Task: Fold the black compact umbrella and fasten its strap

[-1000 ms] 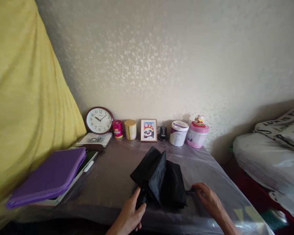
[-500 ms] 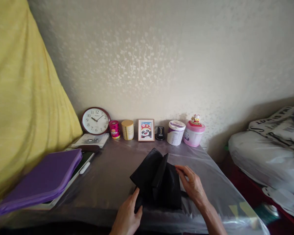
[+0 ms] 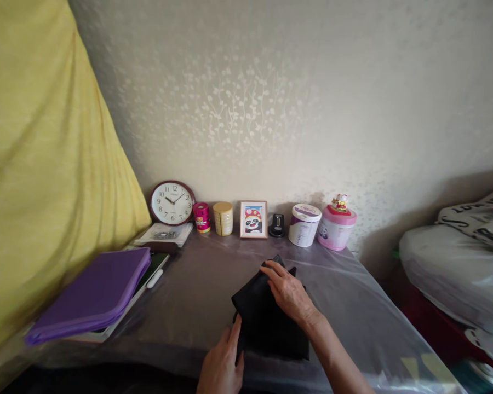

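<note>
A limp, folded black item [image 3: 271,323], looking like a cloth bag or pouch, lies near the front edge of the table. My left hand [image 3: 224,355] grips its lower left side, thumb and index finger closed around the edge. Across the top of it rests my right hand [image 3: 290,295], fingers stretched out toward the upper left edge and the thumb hidden. A dark corner of the item shows just beyond those fingertips. What lies under the folds cannot be seen.
A plastic cover lies over the table [image 3: 197,290]. Along the wall stand a clock [image 3: 172,202], a pink tin [image 3: 201,218], a yellow can [image 3: 223,219], a panda picture frame [image 3: 253,220], and two tubs [image 3: 304,225]. A purple folder [image 3: 94,290] lies left.
My right hand has shifted from the item's right edge onto its top. The flap that stood up is now pressed lower. My left hand keeps its hold; the view has turned slightly left.
</note>
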The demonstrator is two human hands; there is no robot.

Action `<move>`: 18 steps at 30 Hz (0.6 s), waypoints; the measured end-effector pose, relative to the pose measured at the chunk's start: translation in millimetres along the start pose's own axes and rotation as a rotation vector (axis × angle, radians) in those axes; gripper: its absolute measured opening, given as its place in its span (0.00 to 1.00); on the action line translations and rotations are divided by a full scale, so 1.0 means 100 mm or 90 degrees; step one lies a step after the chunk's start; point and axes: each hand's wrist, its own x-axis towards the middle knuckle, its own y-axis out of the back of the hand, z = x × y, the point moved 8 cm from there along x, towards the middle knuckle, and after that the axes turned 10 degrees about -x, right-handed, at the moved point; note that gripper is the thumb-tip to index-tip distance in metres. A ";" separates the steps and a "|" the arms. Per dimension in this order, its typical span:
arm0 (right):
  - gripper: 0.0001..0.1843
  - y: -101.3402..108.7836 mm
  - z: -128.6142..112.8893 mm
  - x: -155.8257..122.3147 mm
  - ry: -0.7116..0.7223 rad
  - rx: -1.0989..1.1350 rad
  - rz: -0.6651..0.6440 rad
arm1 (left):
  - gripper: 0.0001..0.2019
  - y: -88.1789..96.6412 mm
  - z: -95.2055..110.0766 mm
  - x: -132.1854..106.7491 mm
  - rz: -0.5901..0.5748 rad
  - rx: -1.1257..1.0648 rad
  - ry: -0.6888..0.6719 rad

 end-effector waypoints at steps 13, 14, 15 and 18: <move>0.23 -0.08 -0.02 0.06 0.063 0.006 -0.071 | 0.35 -0.09 -0.04 0.01 -0.022 0.029 0.022; 0.21 -0.07 -0.02 0.07 0.066 0.006 -0.075 | 0.34 -0.10 -0.04 0.01 -0.025 0.036 0.028; 0.19 -0.07 -0.03 0.08 0.068 0.007 -0.078 | 0.34 -0.10 -0.05 0.01 -0.025 0.041 0.034; 0.15 -0.06 -0.02 0.09 0.074 0.018 -0.078 | 0.32 -0.09 -0.04 0.01 -0.018 0.024 0.025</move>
